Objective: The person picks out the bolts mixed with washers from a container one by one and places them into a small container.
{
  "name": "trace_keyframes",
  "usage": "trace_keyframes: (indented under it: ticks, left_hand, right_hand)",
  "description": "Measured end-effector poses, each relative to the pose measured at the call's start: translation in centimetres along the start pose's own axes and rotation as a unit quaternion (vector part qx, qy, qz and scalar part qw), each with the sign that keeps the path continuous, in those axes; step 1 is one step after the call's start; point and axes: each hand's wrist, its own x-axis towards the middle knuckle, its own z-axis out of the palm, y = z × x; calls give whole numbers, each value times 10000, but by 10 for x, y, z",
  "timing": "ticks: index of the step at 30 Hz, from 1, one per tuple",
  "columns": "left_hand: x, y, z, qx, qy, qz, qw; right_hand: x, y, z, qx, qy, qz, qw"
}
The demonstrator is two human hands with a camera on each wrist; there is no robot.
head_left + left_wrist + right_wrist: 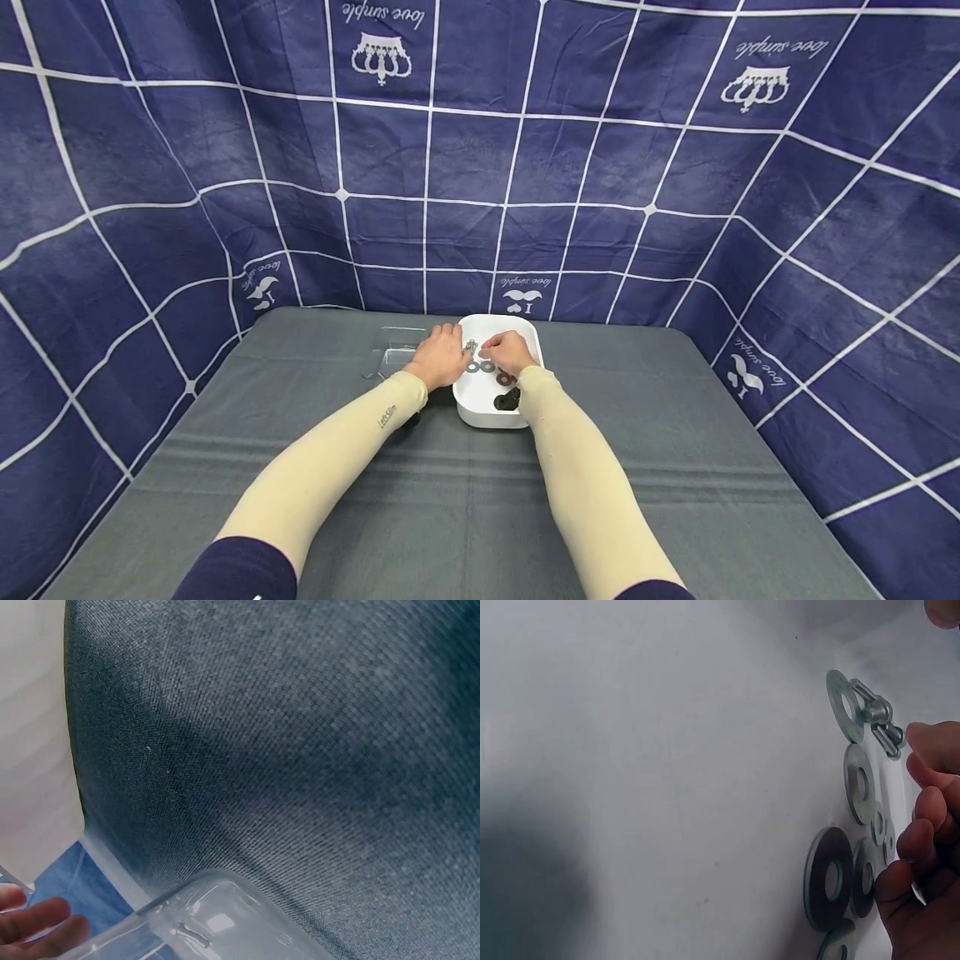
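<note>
Reaching into the white rectangular plastic bin (483,417), the right hand (510,353) is bending its fingers close together beside silver metal wing-nut-like pieces (878,712); I cannot tell whether they are pinching anything. The left hand (441,357) is resting at the bin's left edge, its grip unclear. Crowded among flat round metal washers (851,787), bent fingers could be nudging pieces away or catching two. The right wrist view is revealing the wings; the head view alone is showing a black object (507,400).
</note>
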Motion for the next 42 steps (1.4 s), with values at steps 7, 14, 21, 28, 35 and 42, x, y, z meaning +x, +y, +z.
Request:
trace_keyframes:
  ticks: [7,14,21,28,35,42]
  left_hand:
    - [-1,3,-2,2,-161,37,9999]
    - [-2,1,-1,92,-42,35,9999]
    - [-3,0,-1,44,-92,15,9999]
    - [-1,-1,1,197,-17,161,9997]
    - [-1,-1,2,200,23,169,9997]
    - [-2,0,0,136,30,149,9998]
  right_hand:
    - [0,3,5,15,-44,143,9999]
    - [1,2,12,79,-64,-18,9999]
    - [1,-2,15,5,-141,145,9998]
    - [4,-5,19,-115,-155,464,9987]
    - [8,-5,20,-430,-180,283,9985]
    - [11,-5,19,-624,-291,298,9972]
